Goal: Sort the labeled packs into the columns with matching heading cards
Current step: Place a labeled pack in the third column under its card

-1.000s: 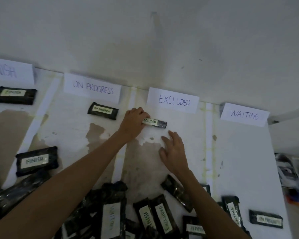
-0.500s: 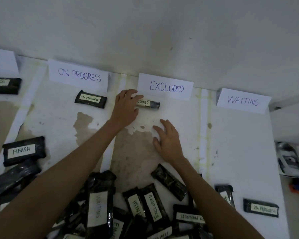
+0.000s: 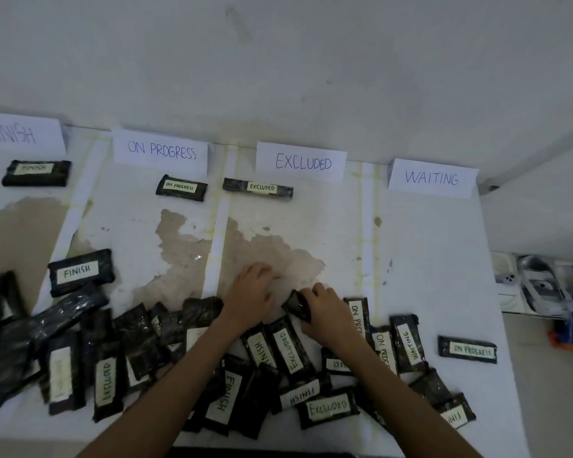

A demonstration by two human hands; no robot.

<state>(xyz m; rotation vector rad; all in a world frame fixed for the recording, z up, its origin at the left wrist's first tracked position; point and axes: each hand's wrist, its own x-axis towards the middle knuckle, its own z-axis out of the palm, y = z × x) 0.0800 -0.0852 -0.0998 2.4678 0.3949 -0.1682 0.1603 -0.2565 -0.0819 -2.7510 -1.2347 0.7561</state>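
Black plastic-wrapped pack [image 3: 296, 305], label hidden, is gripped by my right hand [image 3: 331, 317], fingers curled over its near end. Its long axis runs diagonally, free end pointing far-left, low in the EXCLUDED column. My left hand [image 3: 250, 294] rests just beside it on the worn white table [image 3: 427, 259], fingers loosely bent, holding nothing. An ON PROGRESS pack [image 3: 358, 312] crowds its right, a FINISH pack [image 3: 260, 350] and a near EXCLUDED pack [image 3: 288, 350] lie nearer me. Another EXCLUDED-labelled pack [image 3: 258, 188] lies crosswise under the white paper EXCLUDED heading card [image 3: 301, 161]
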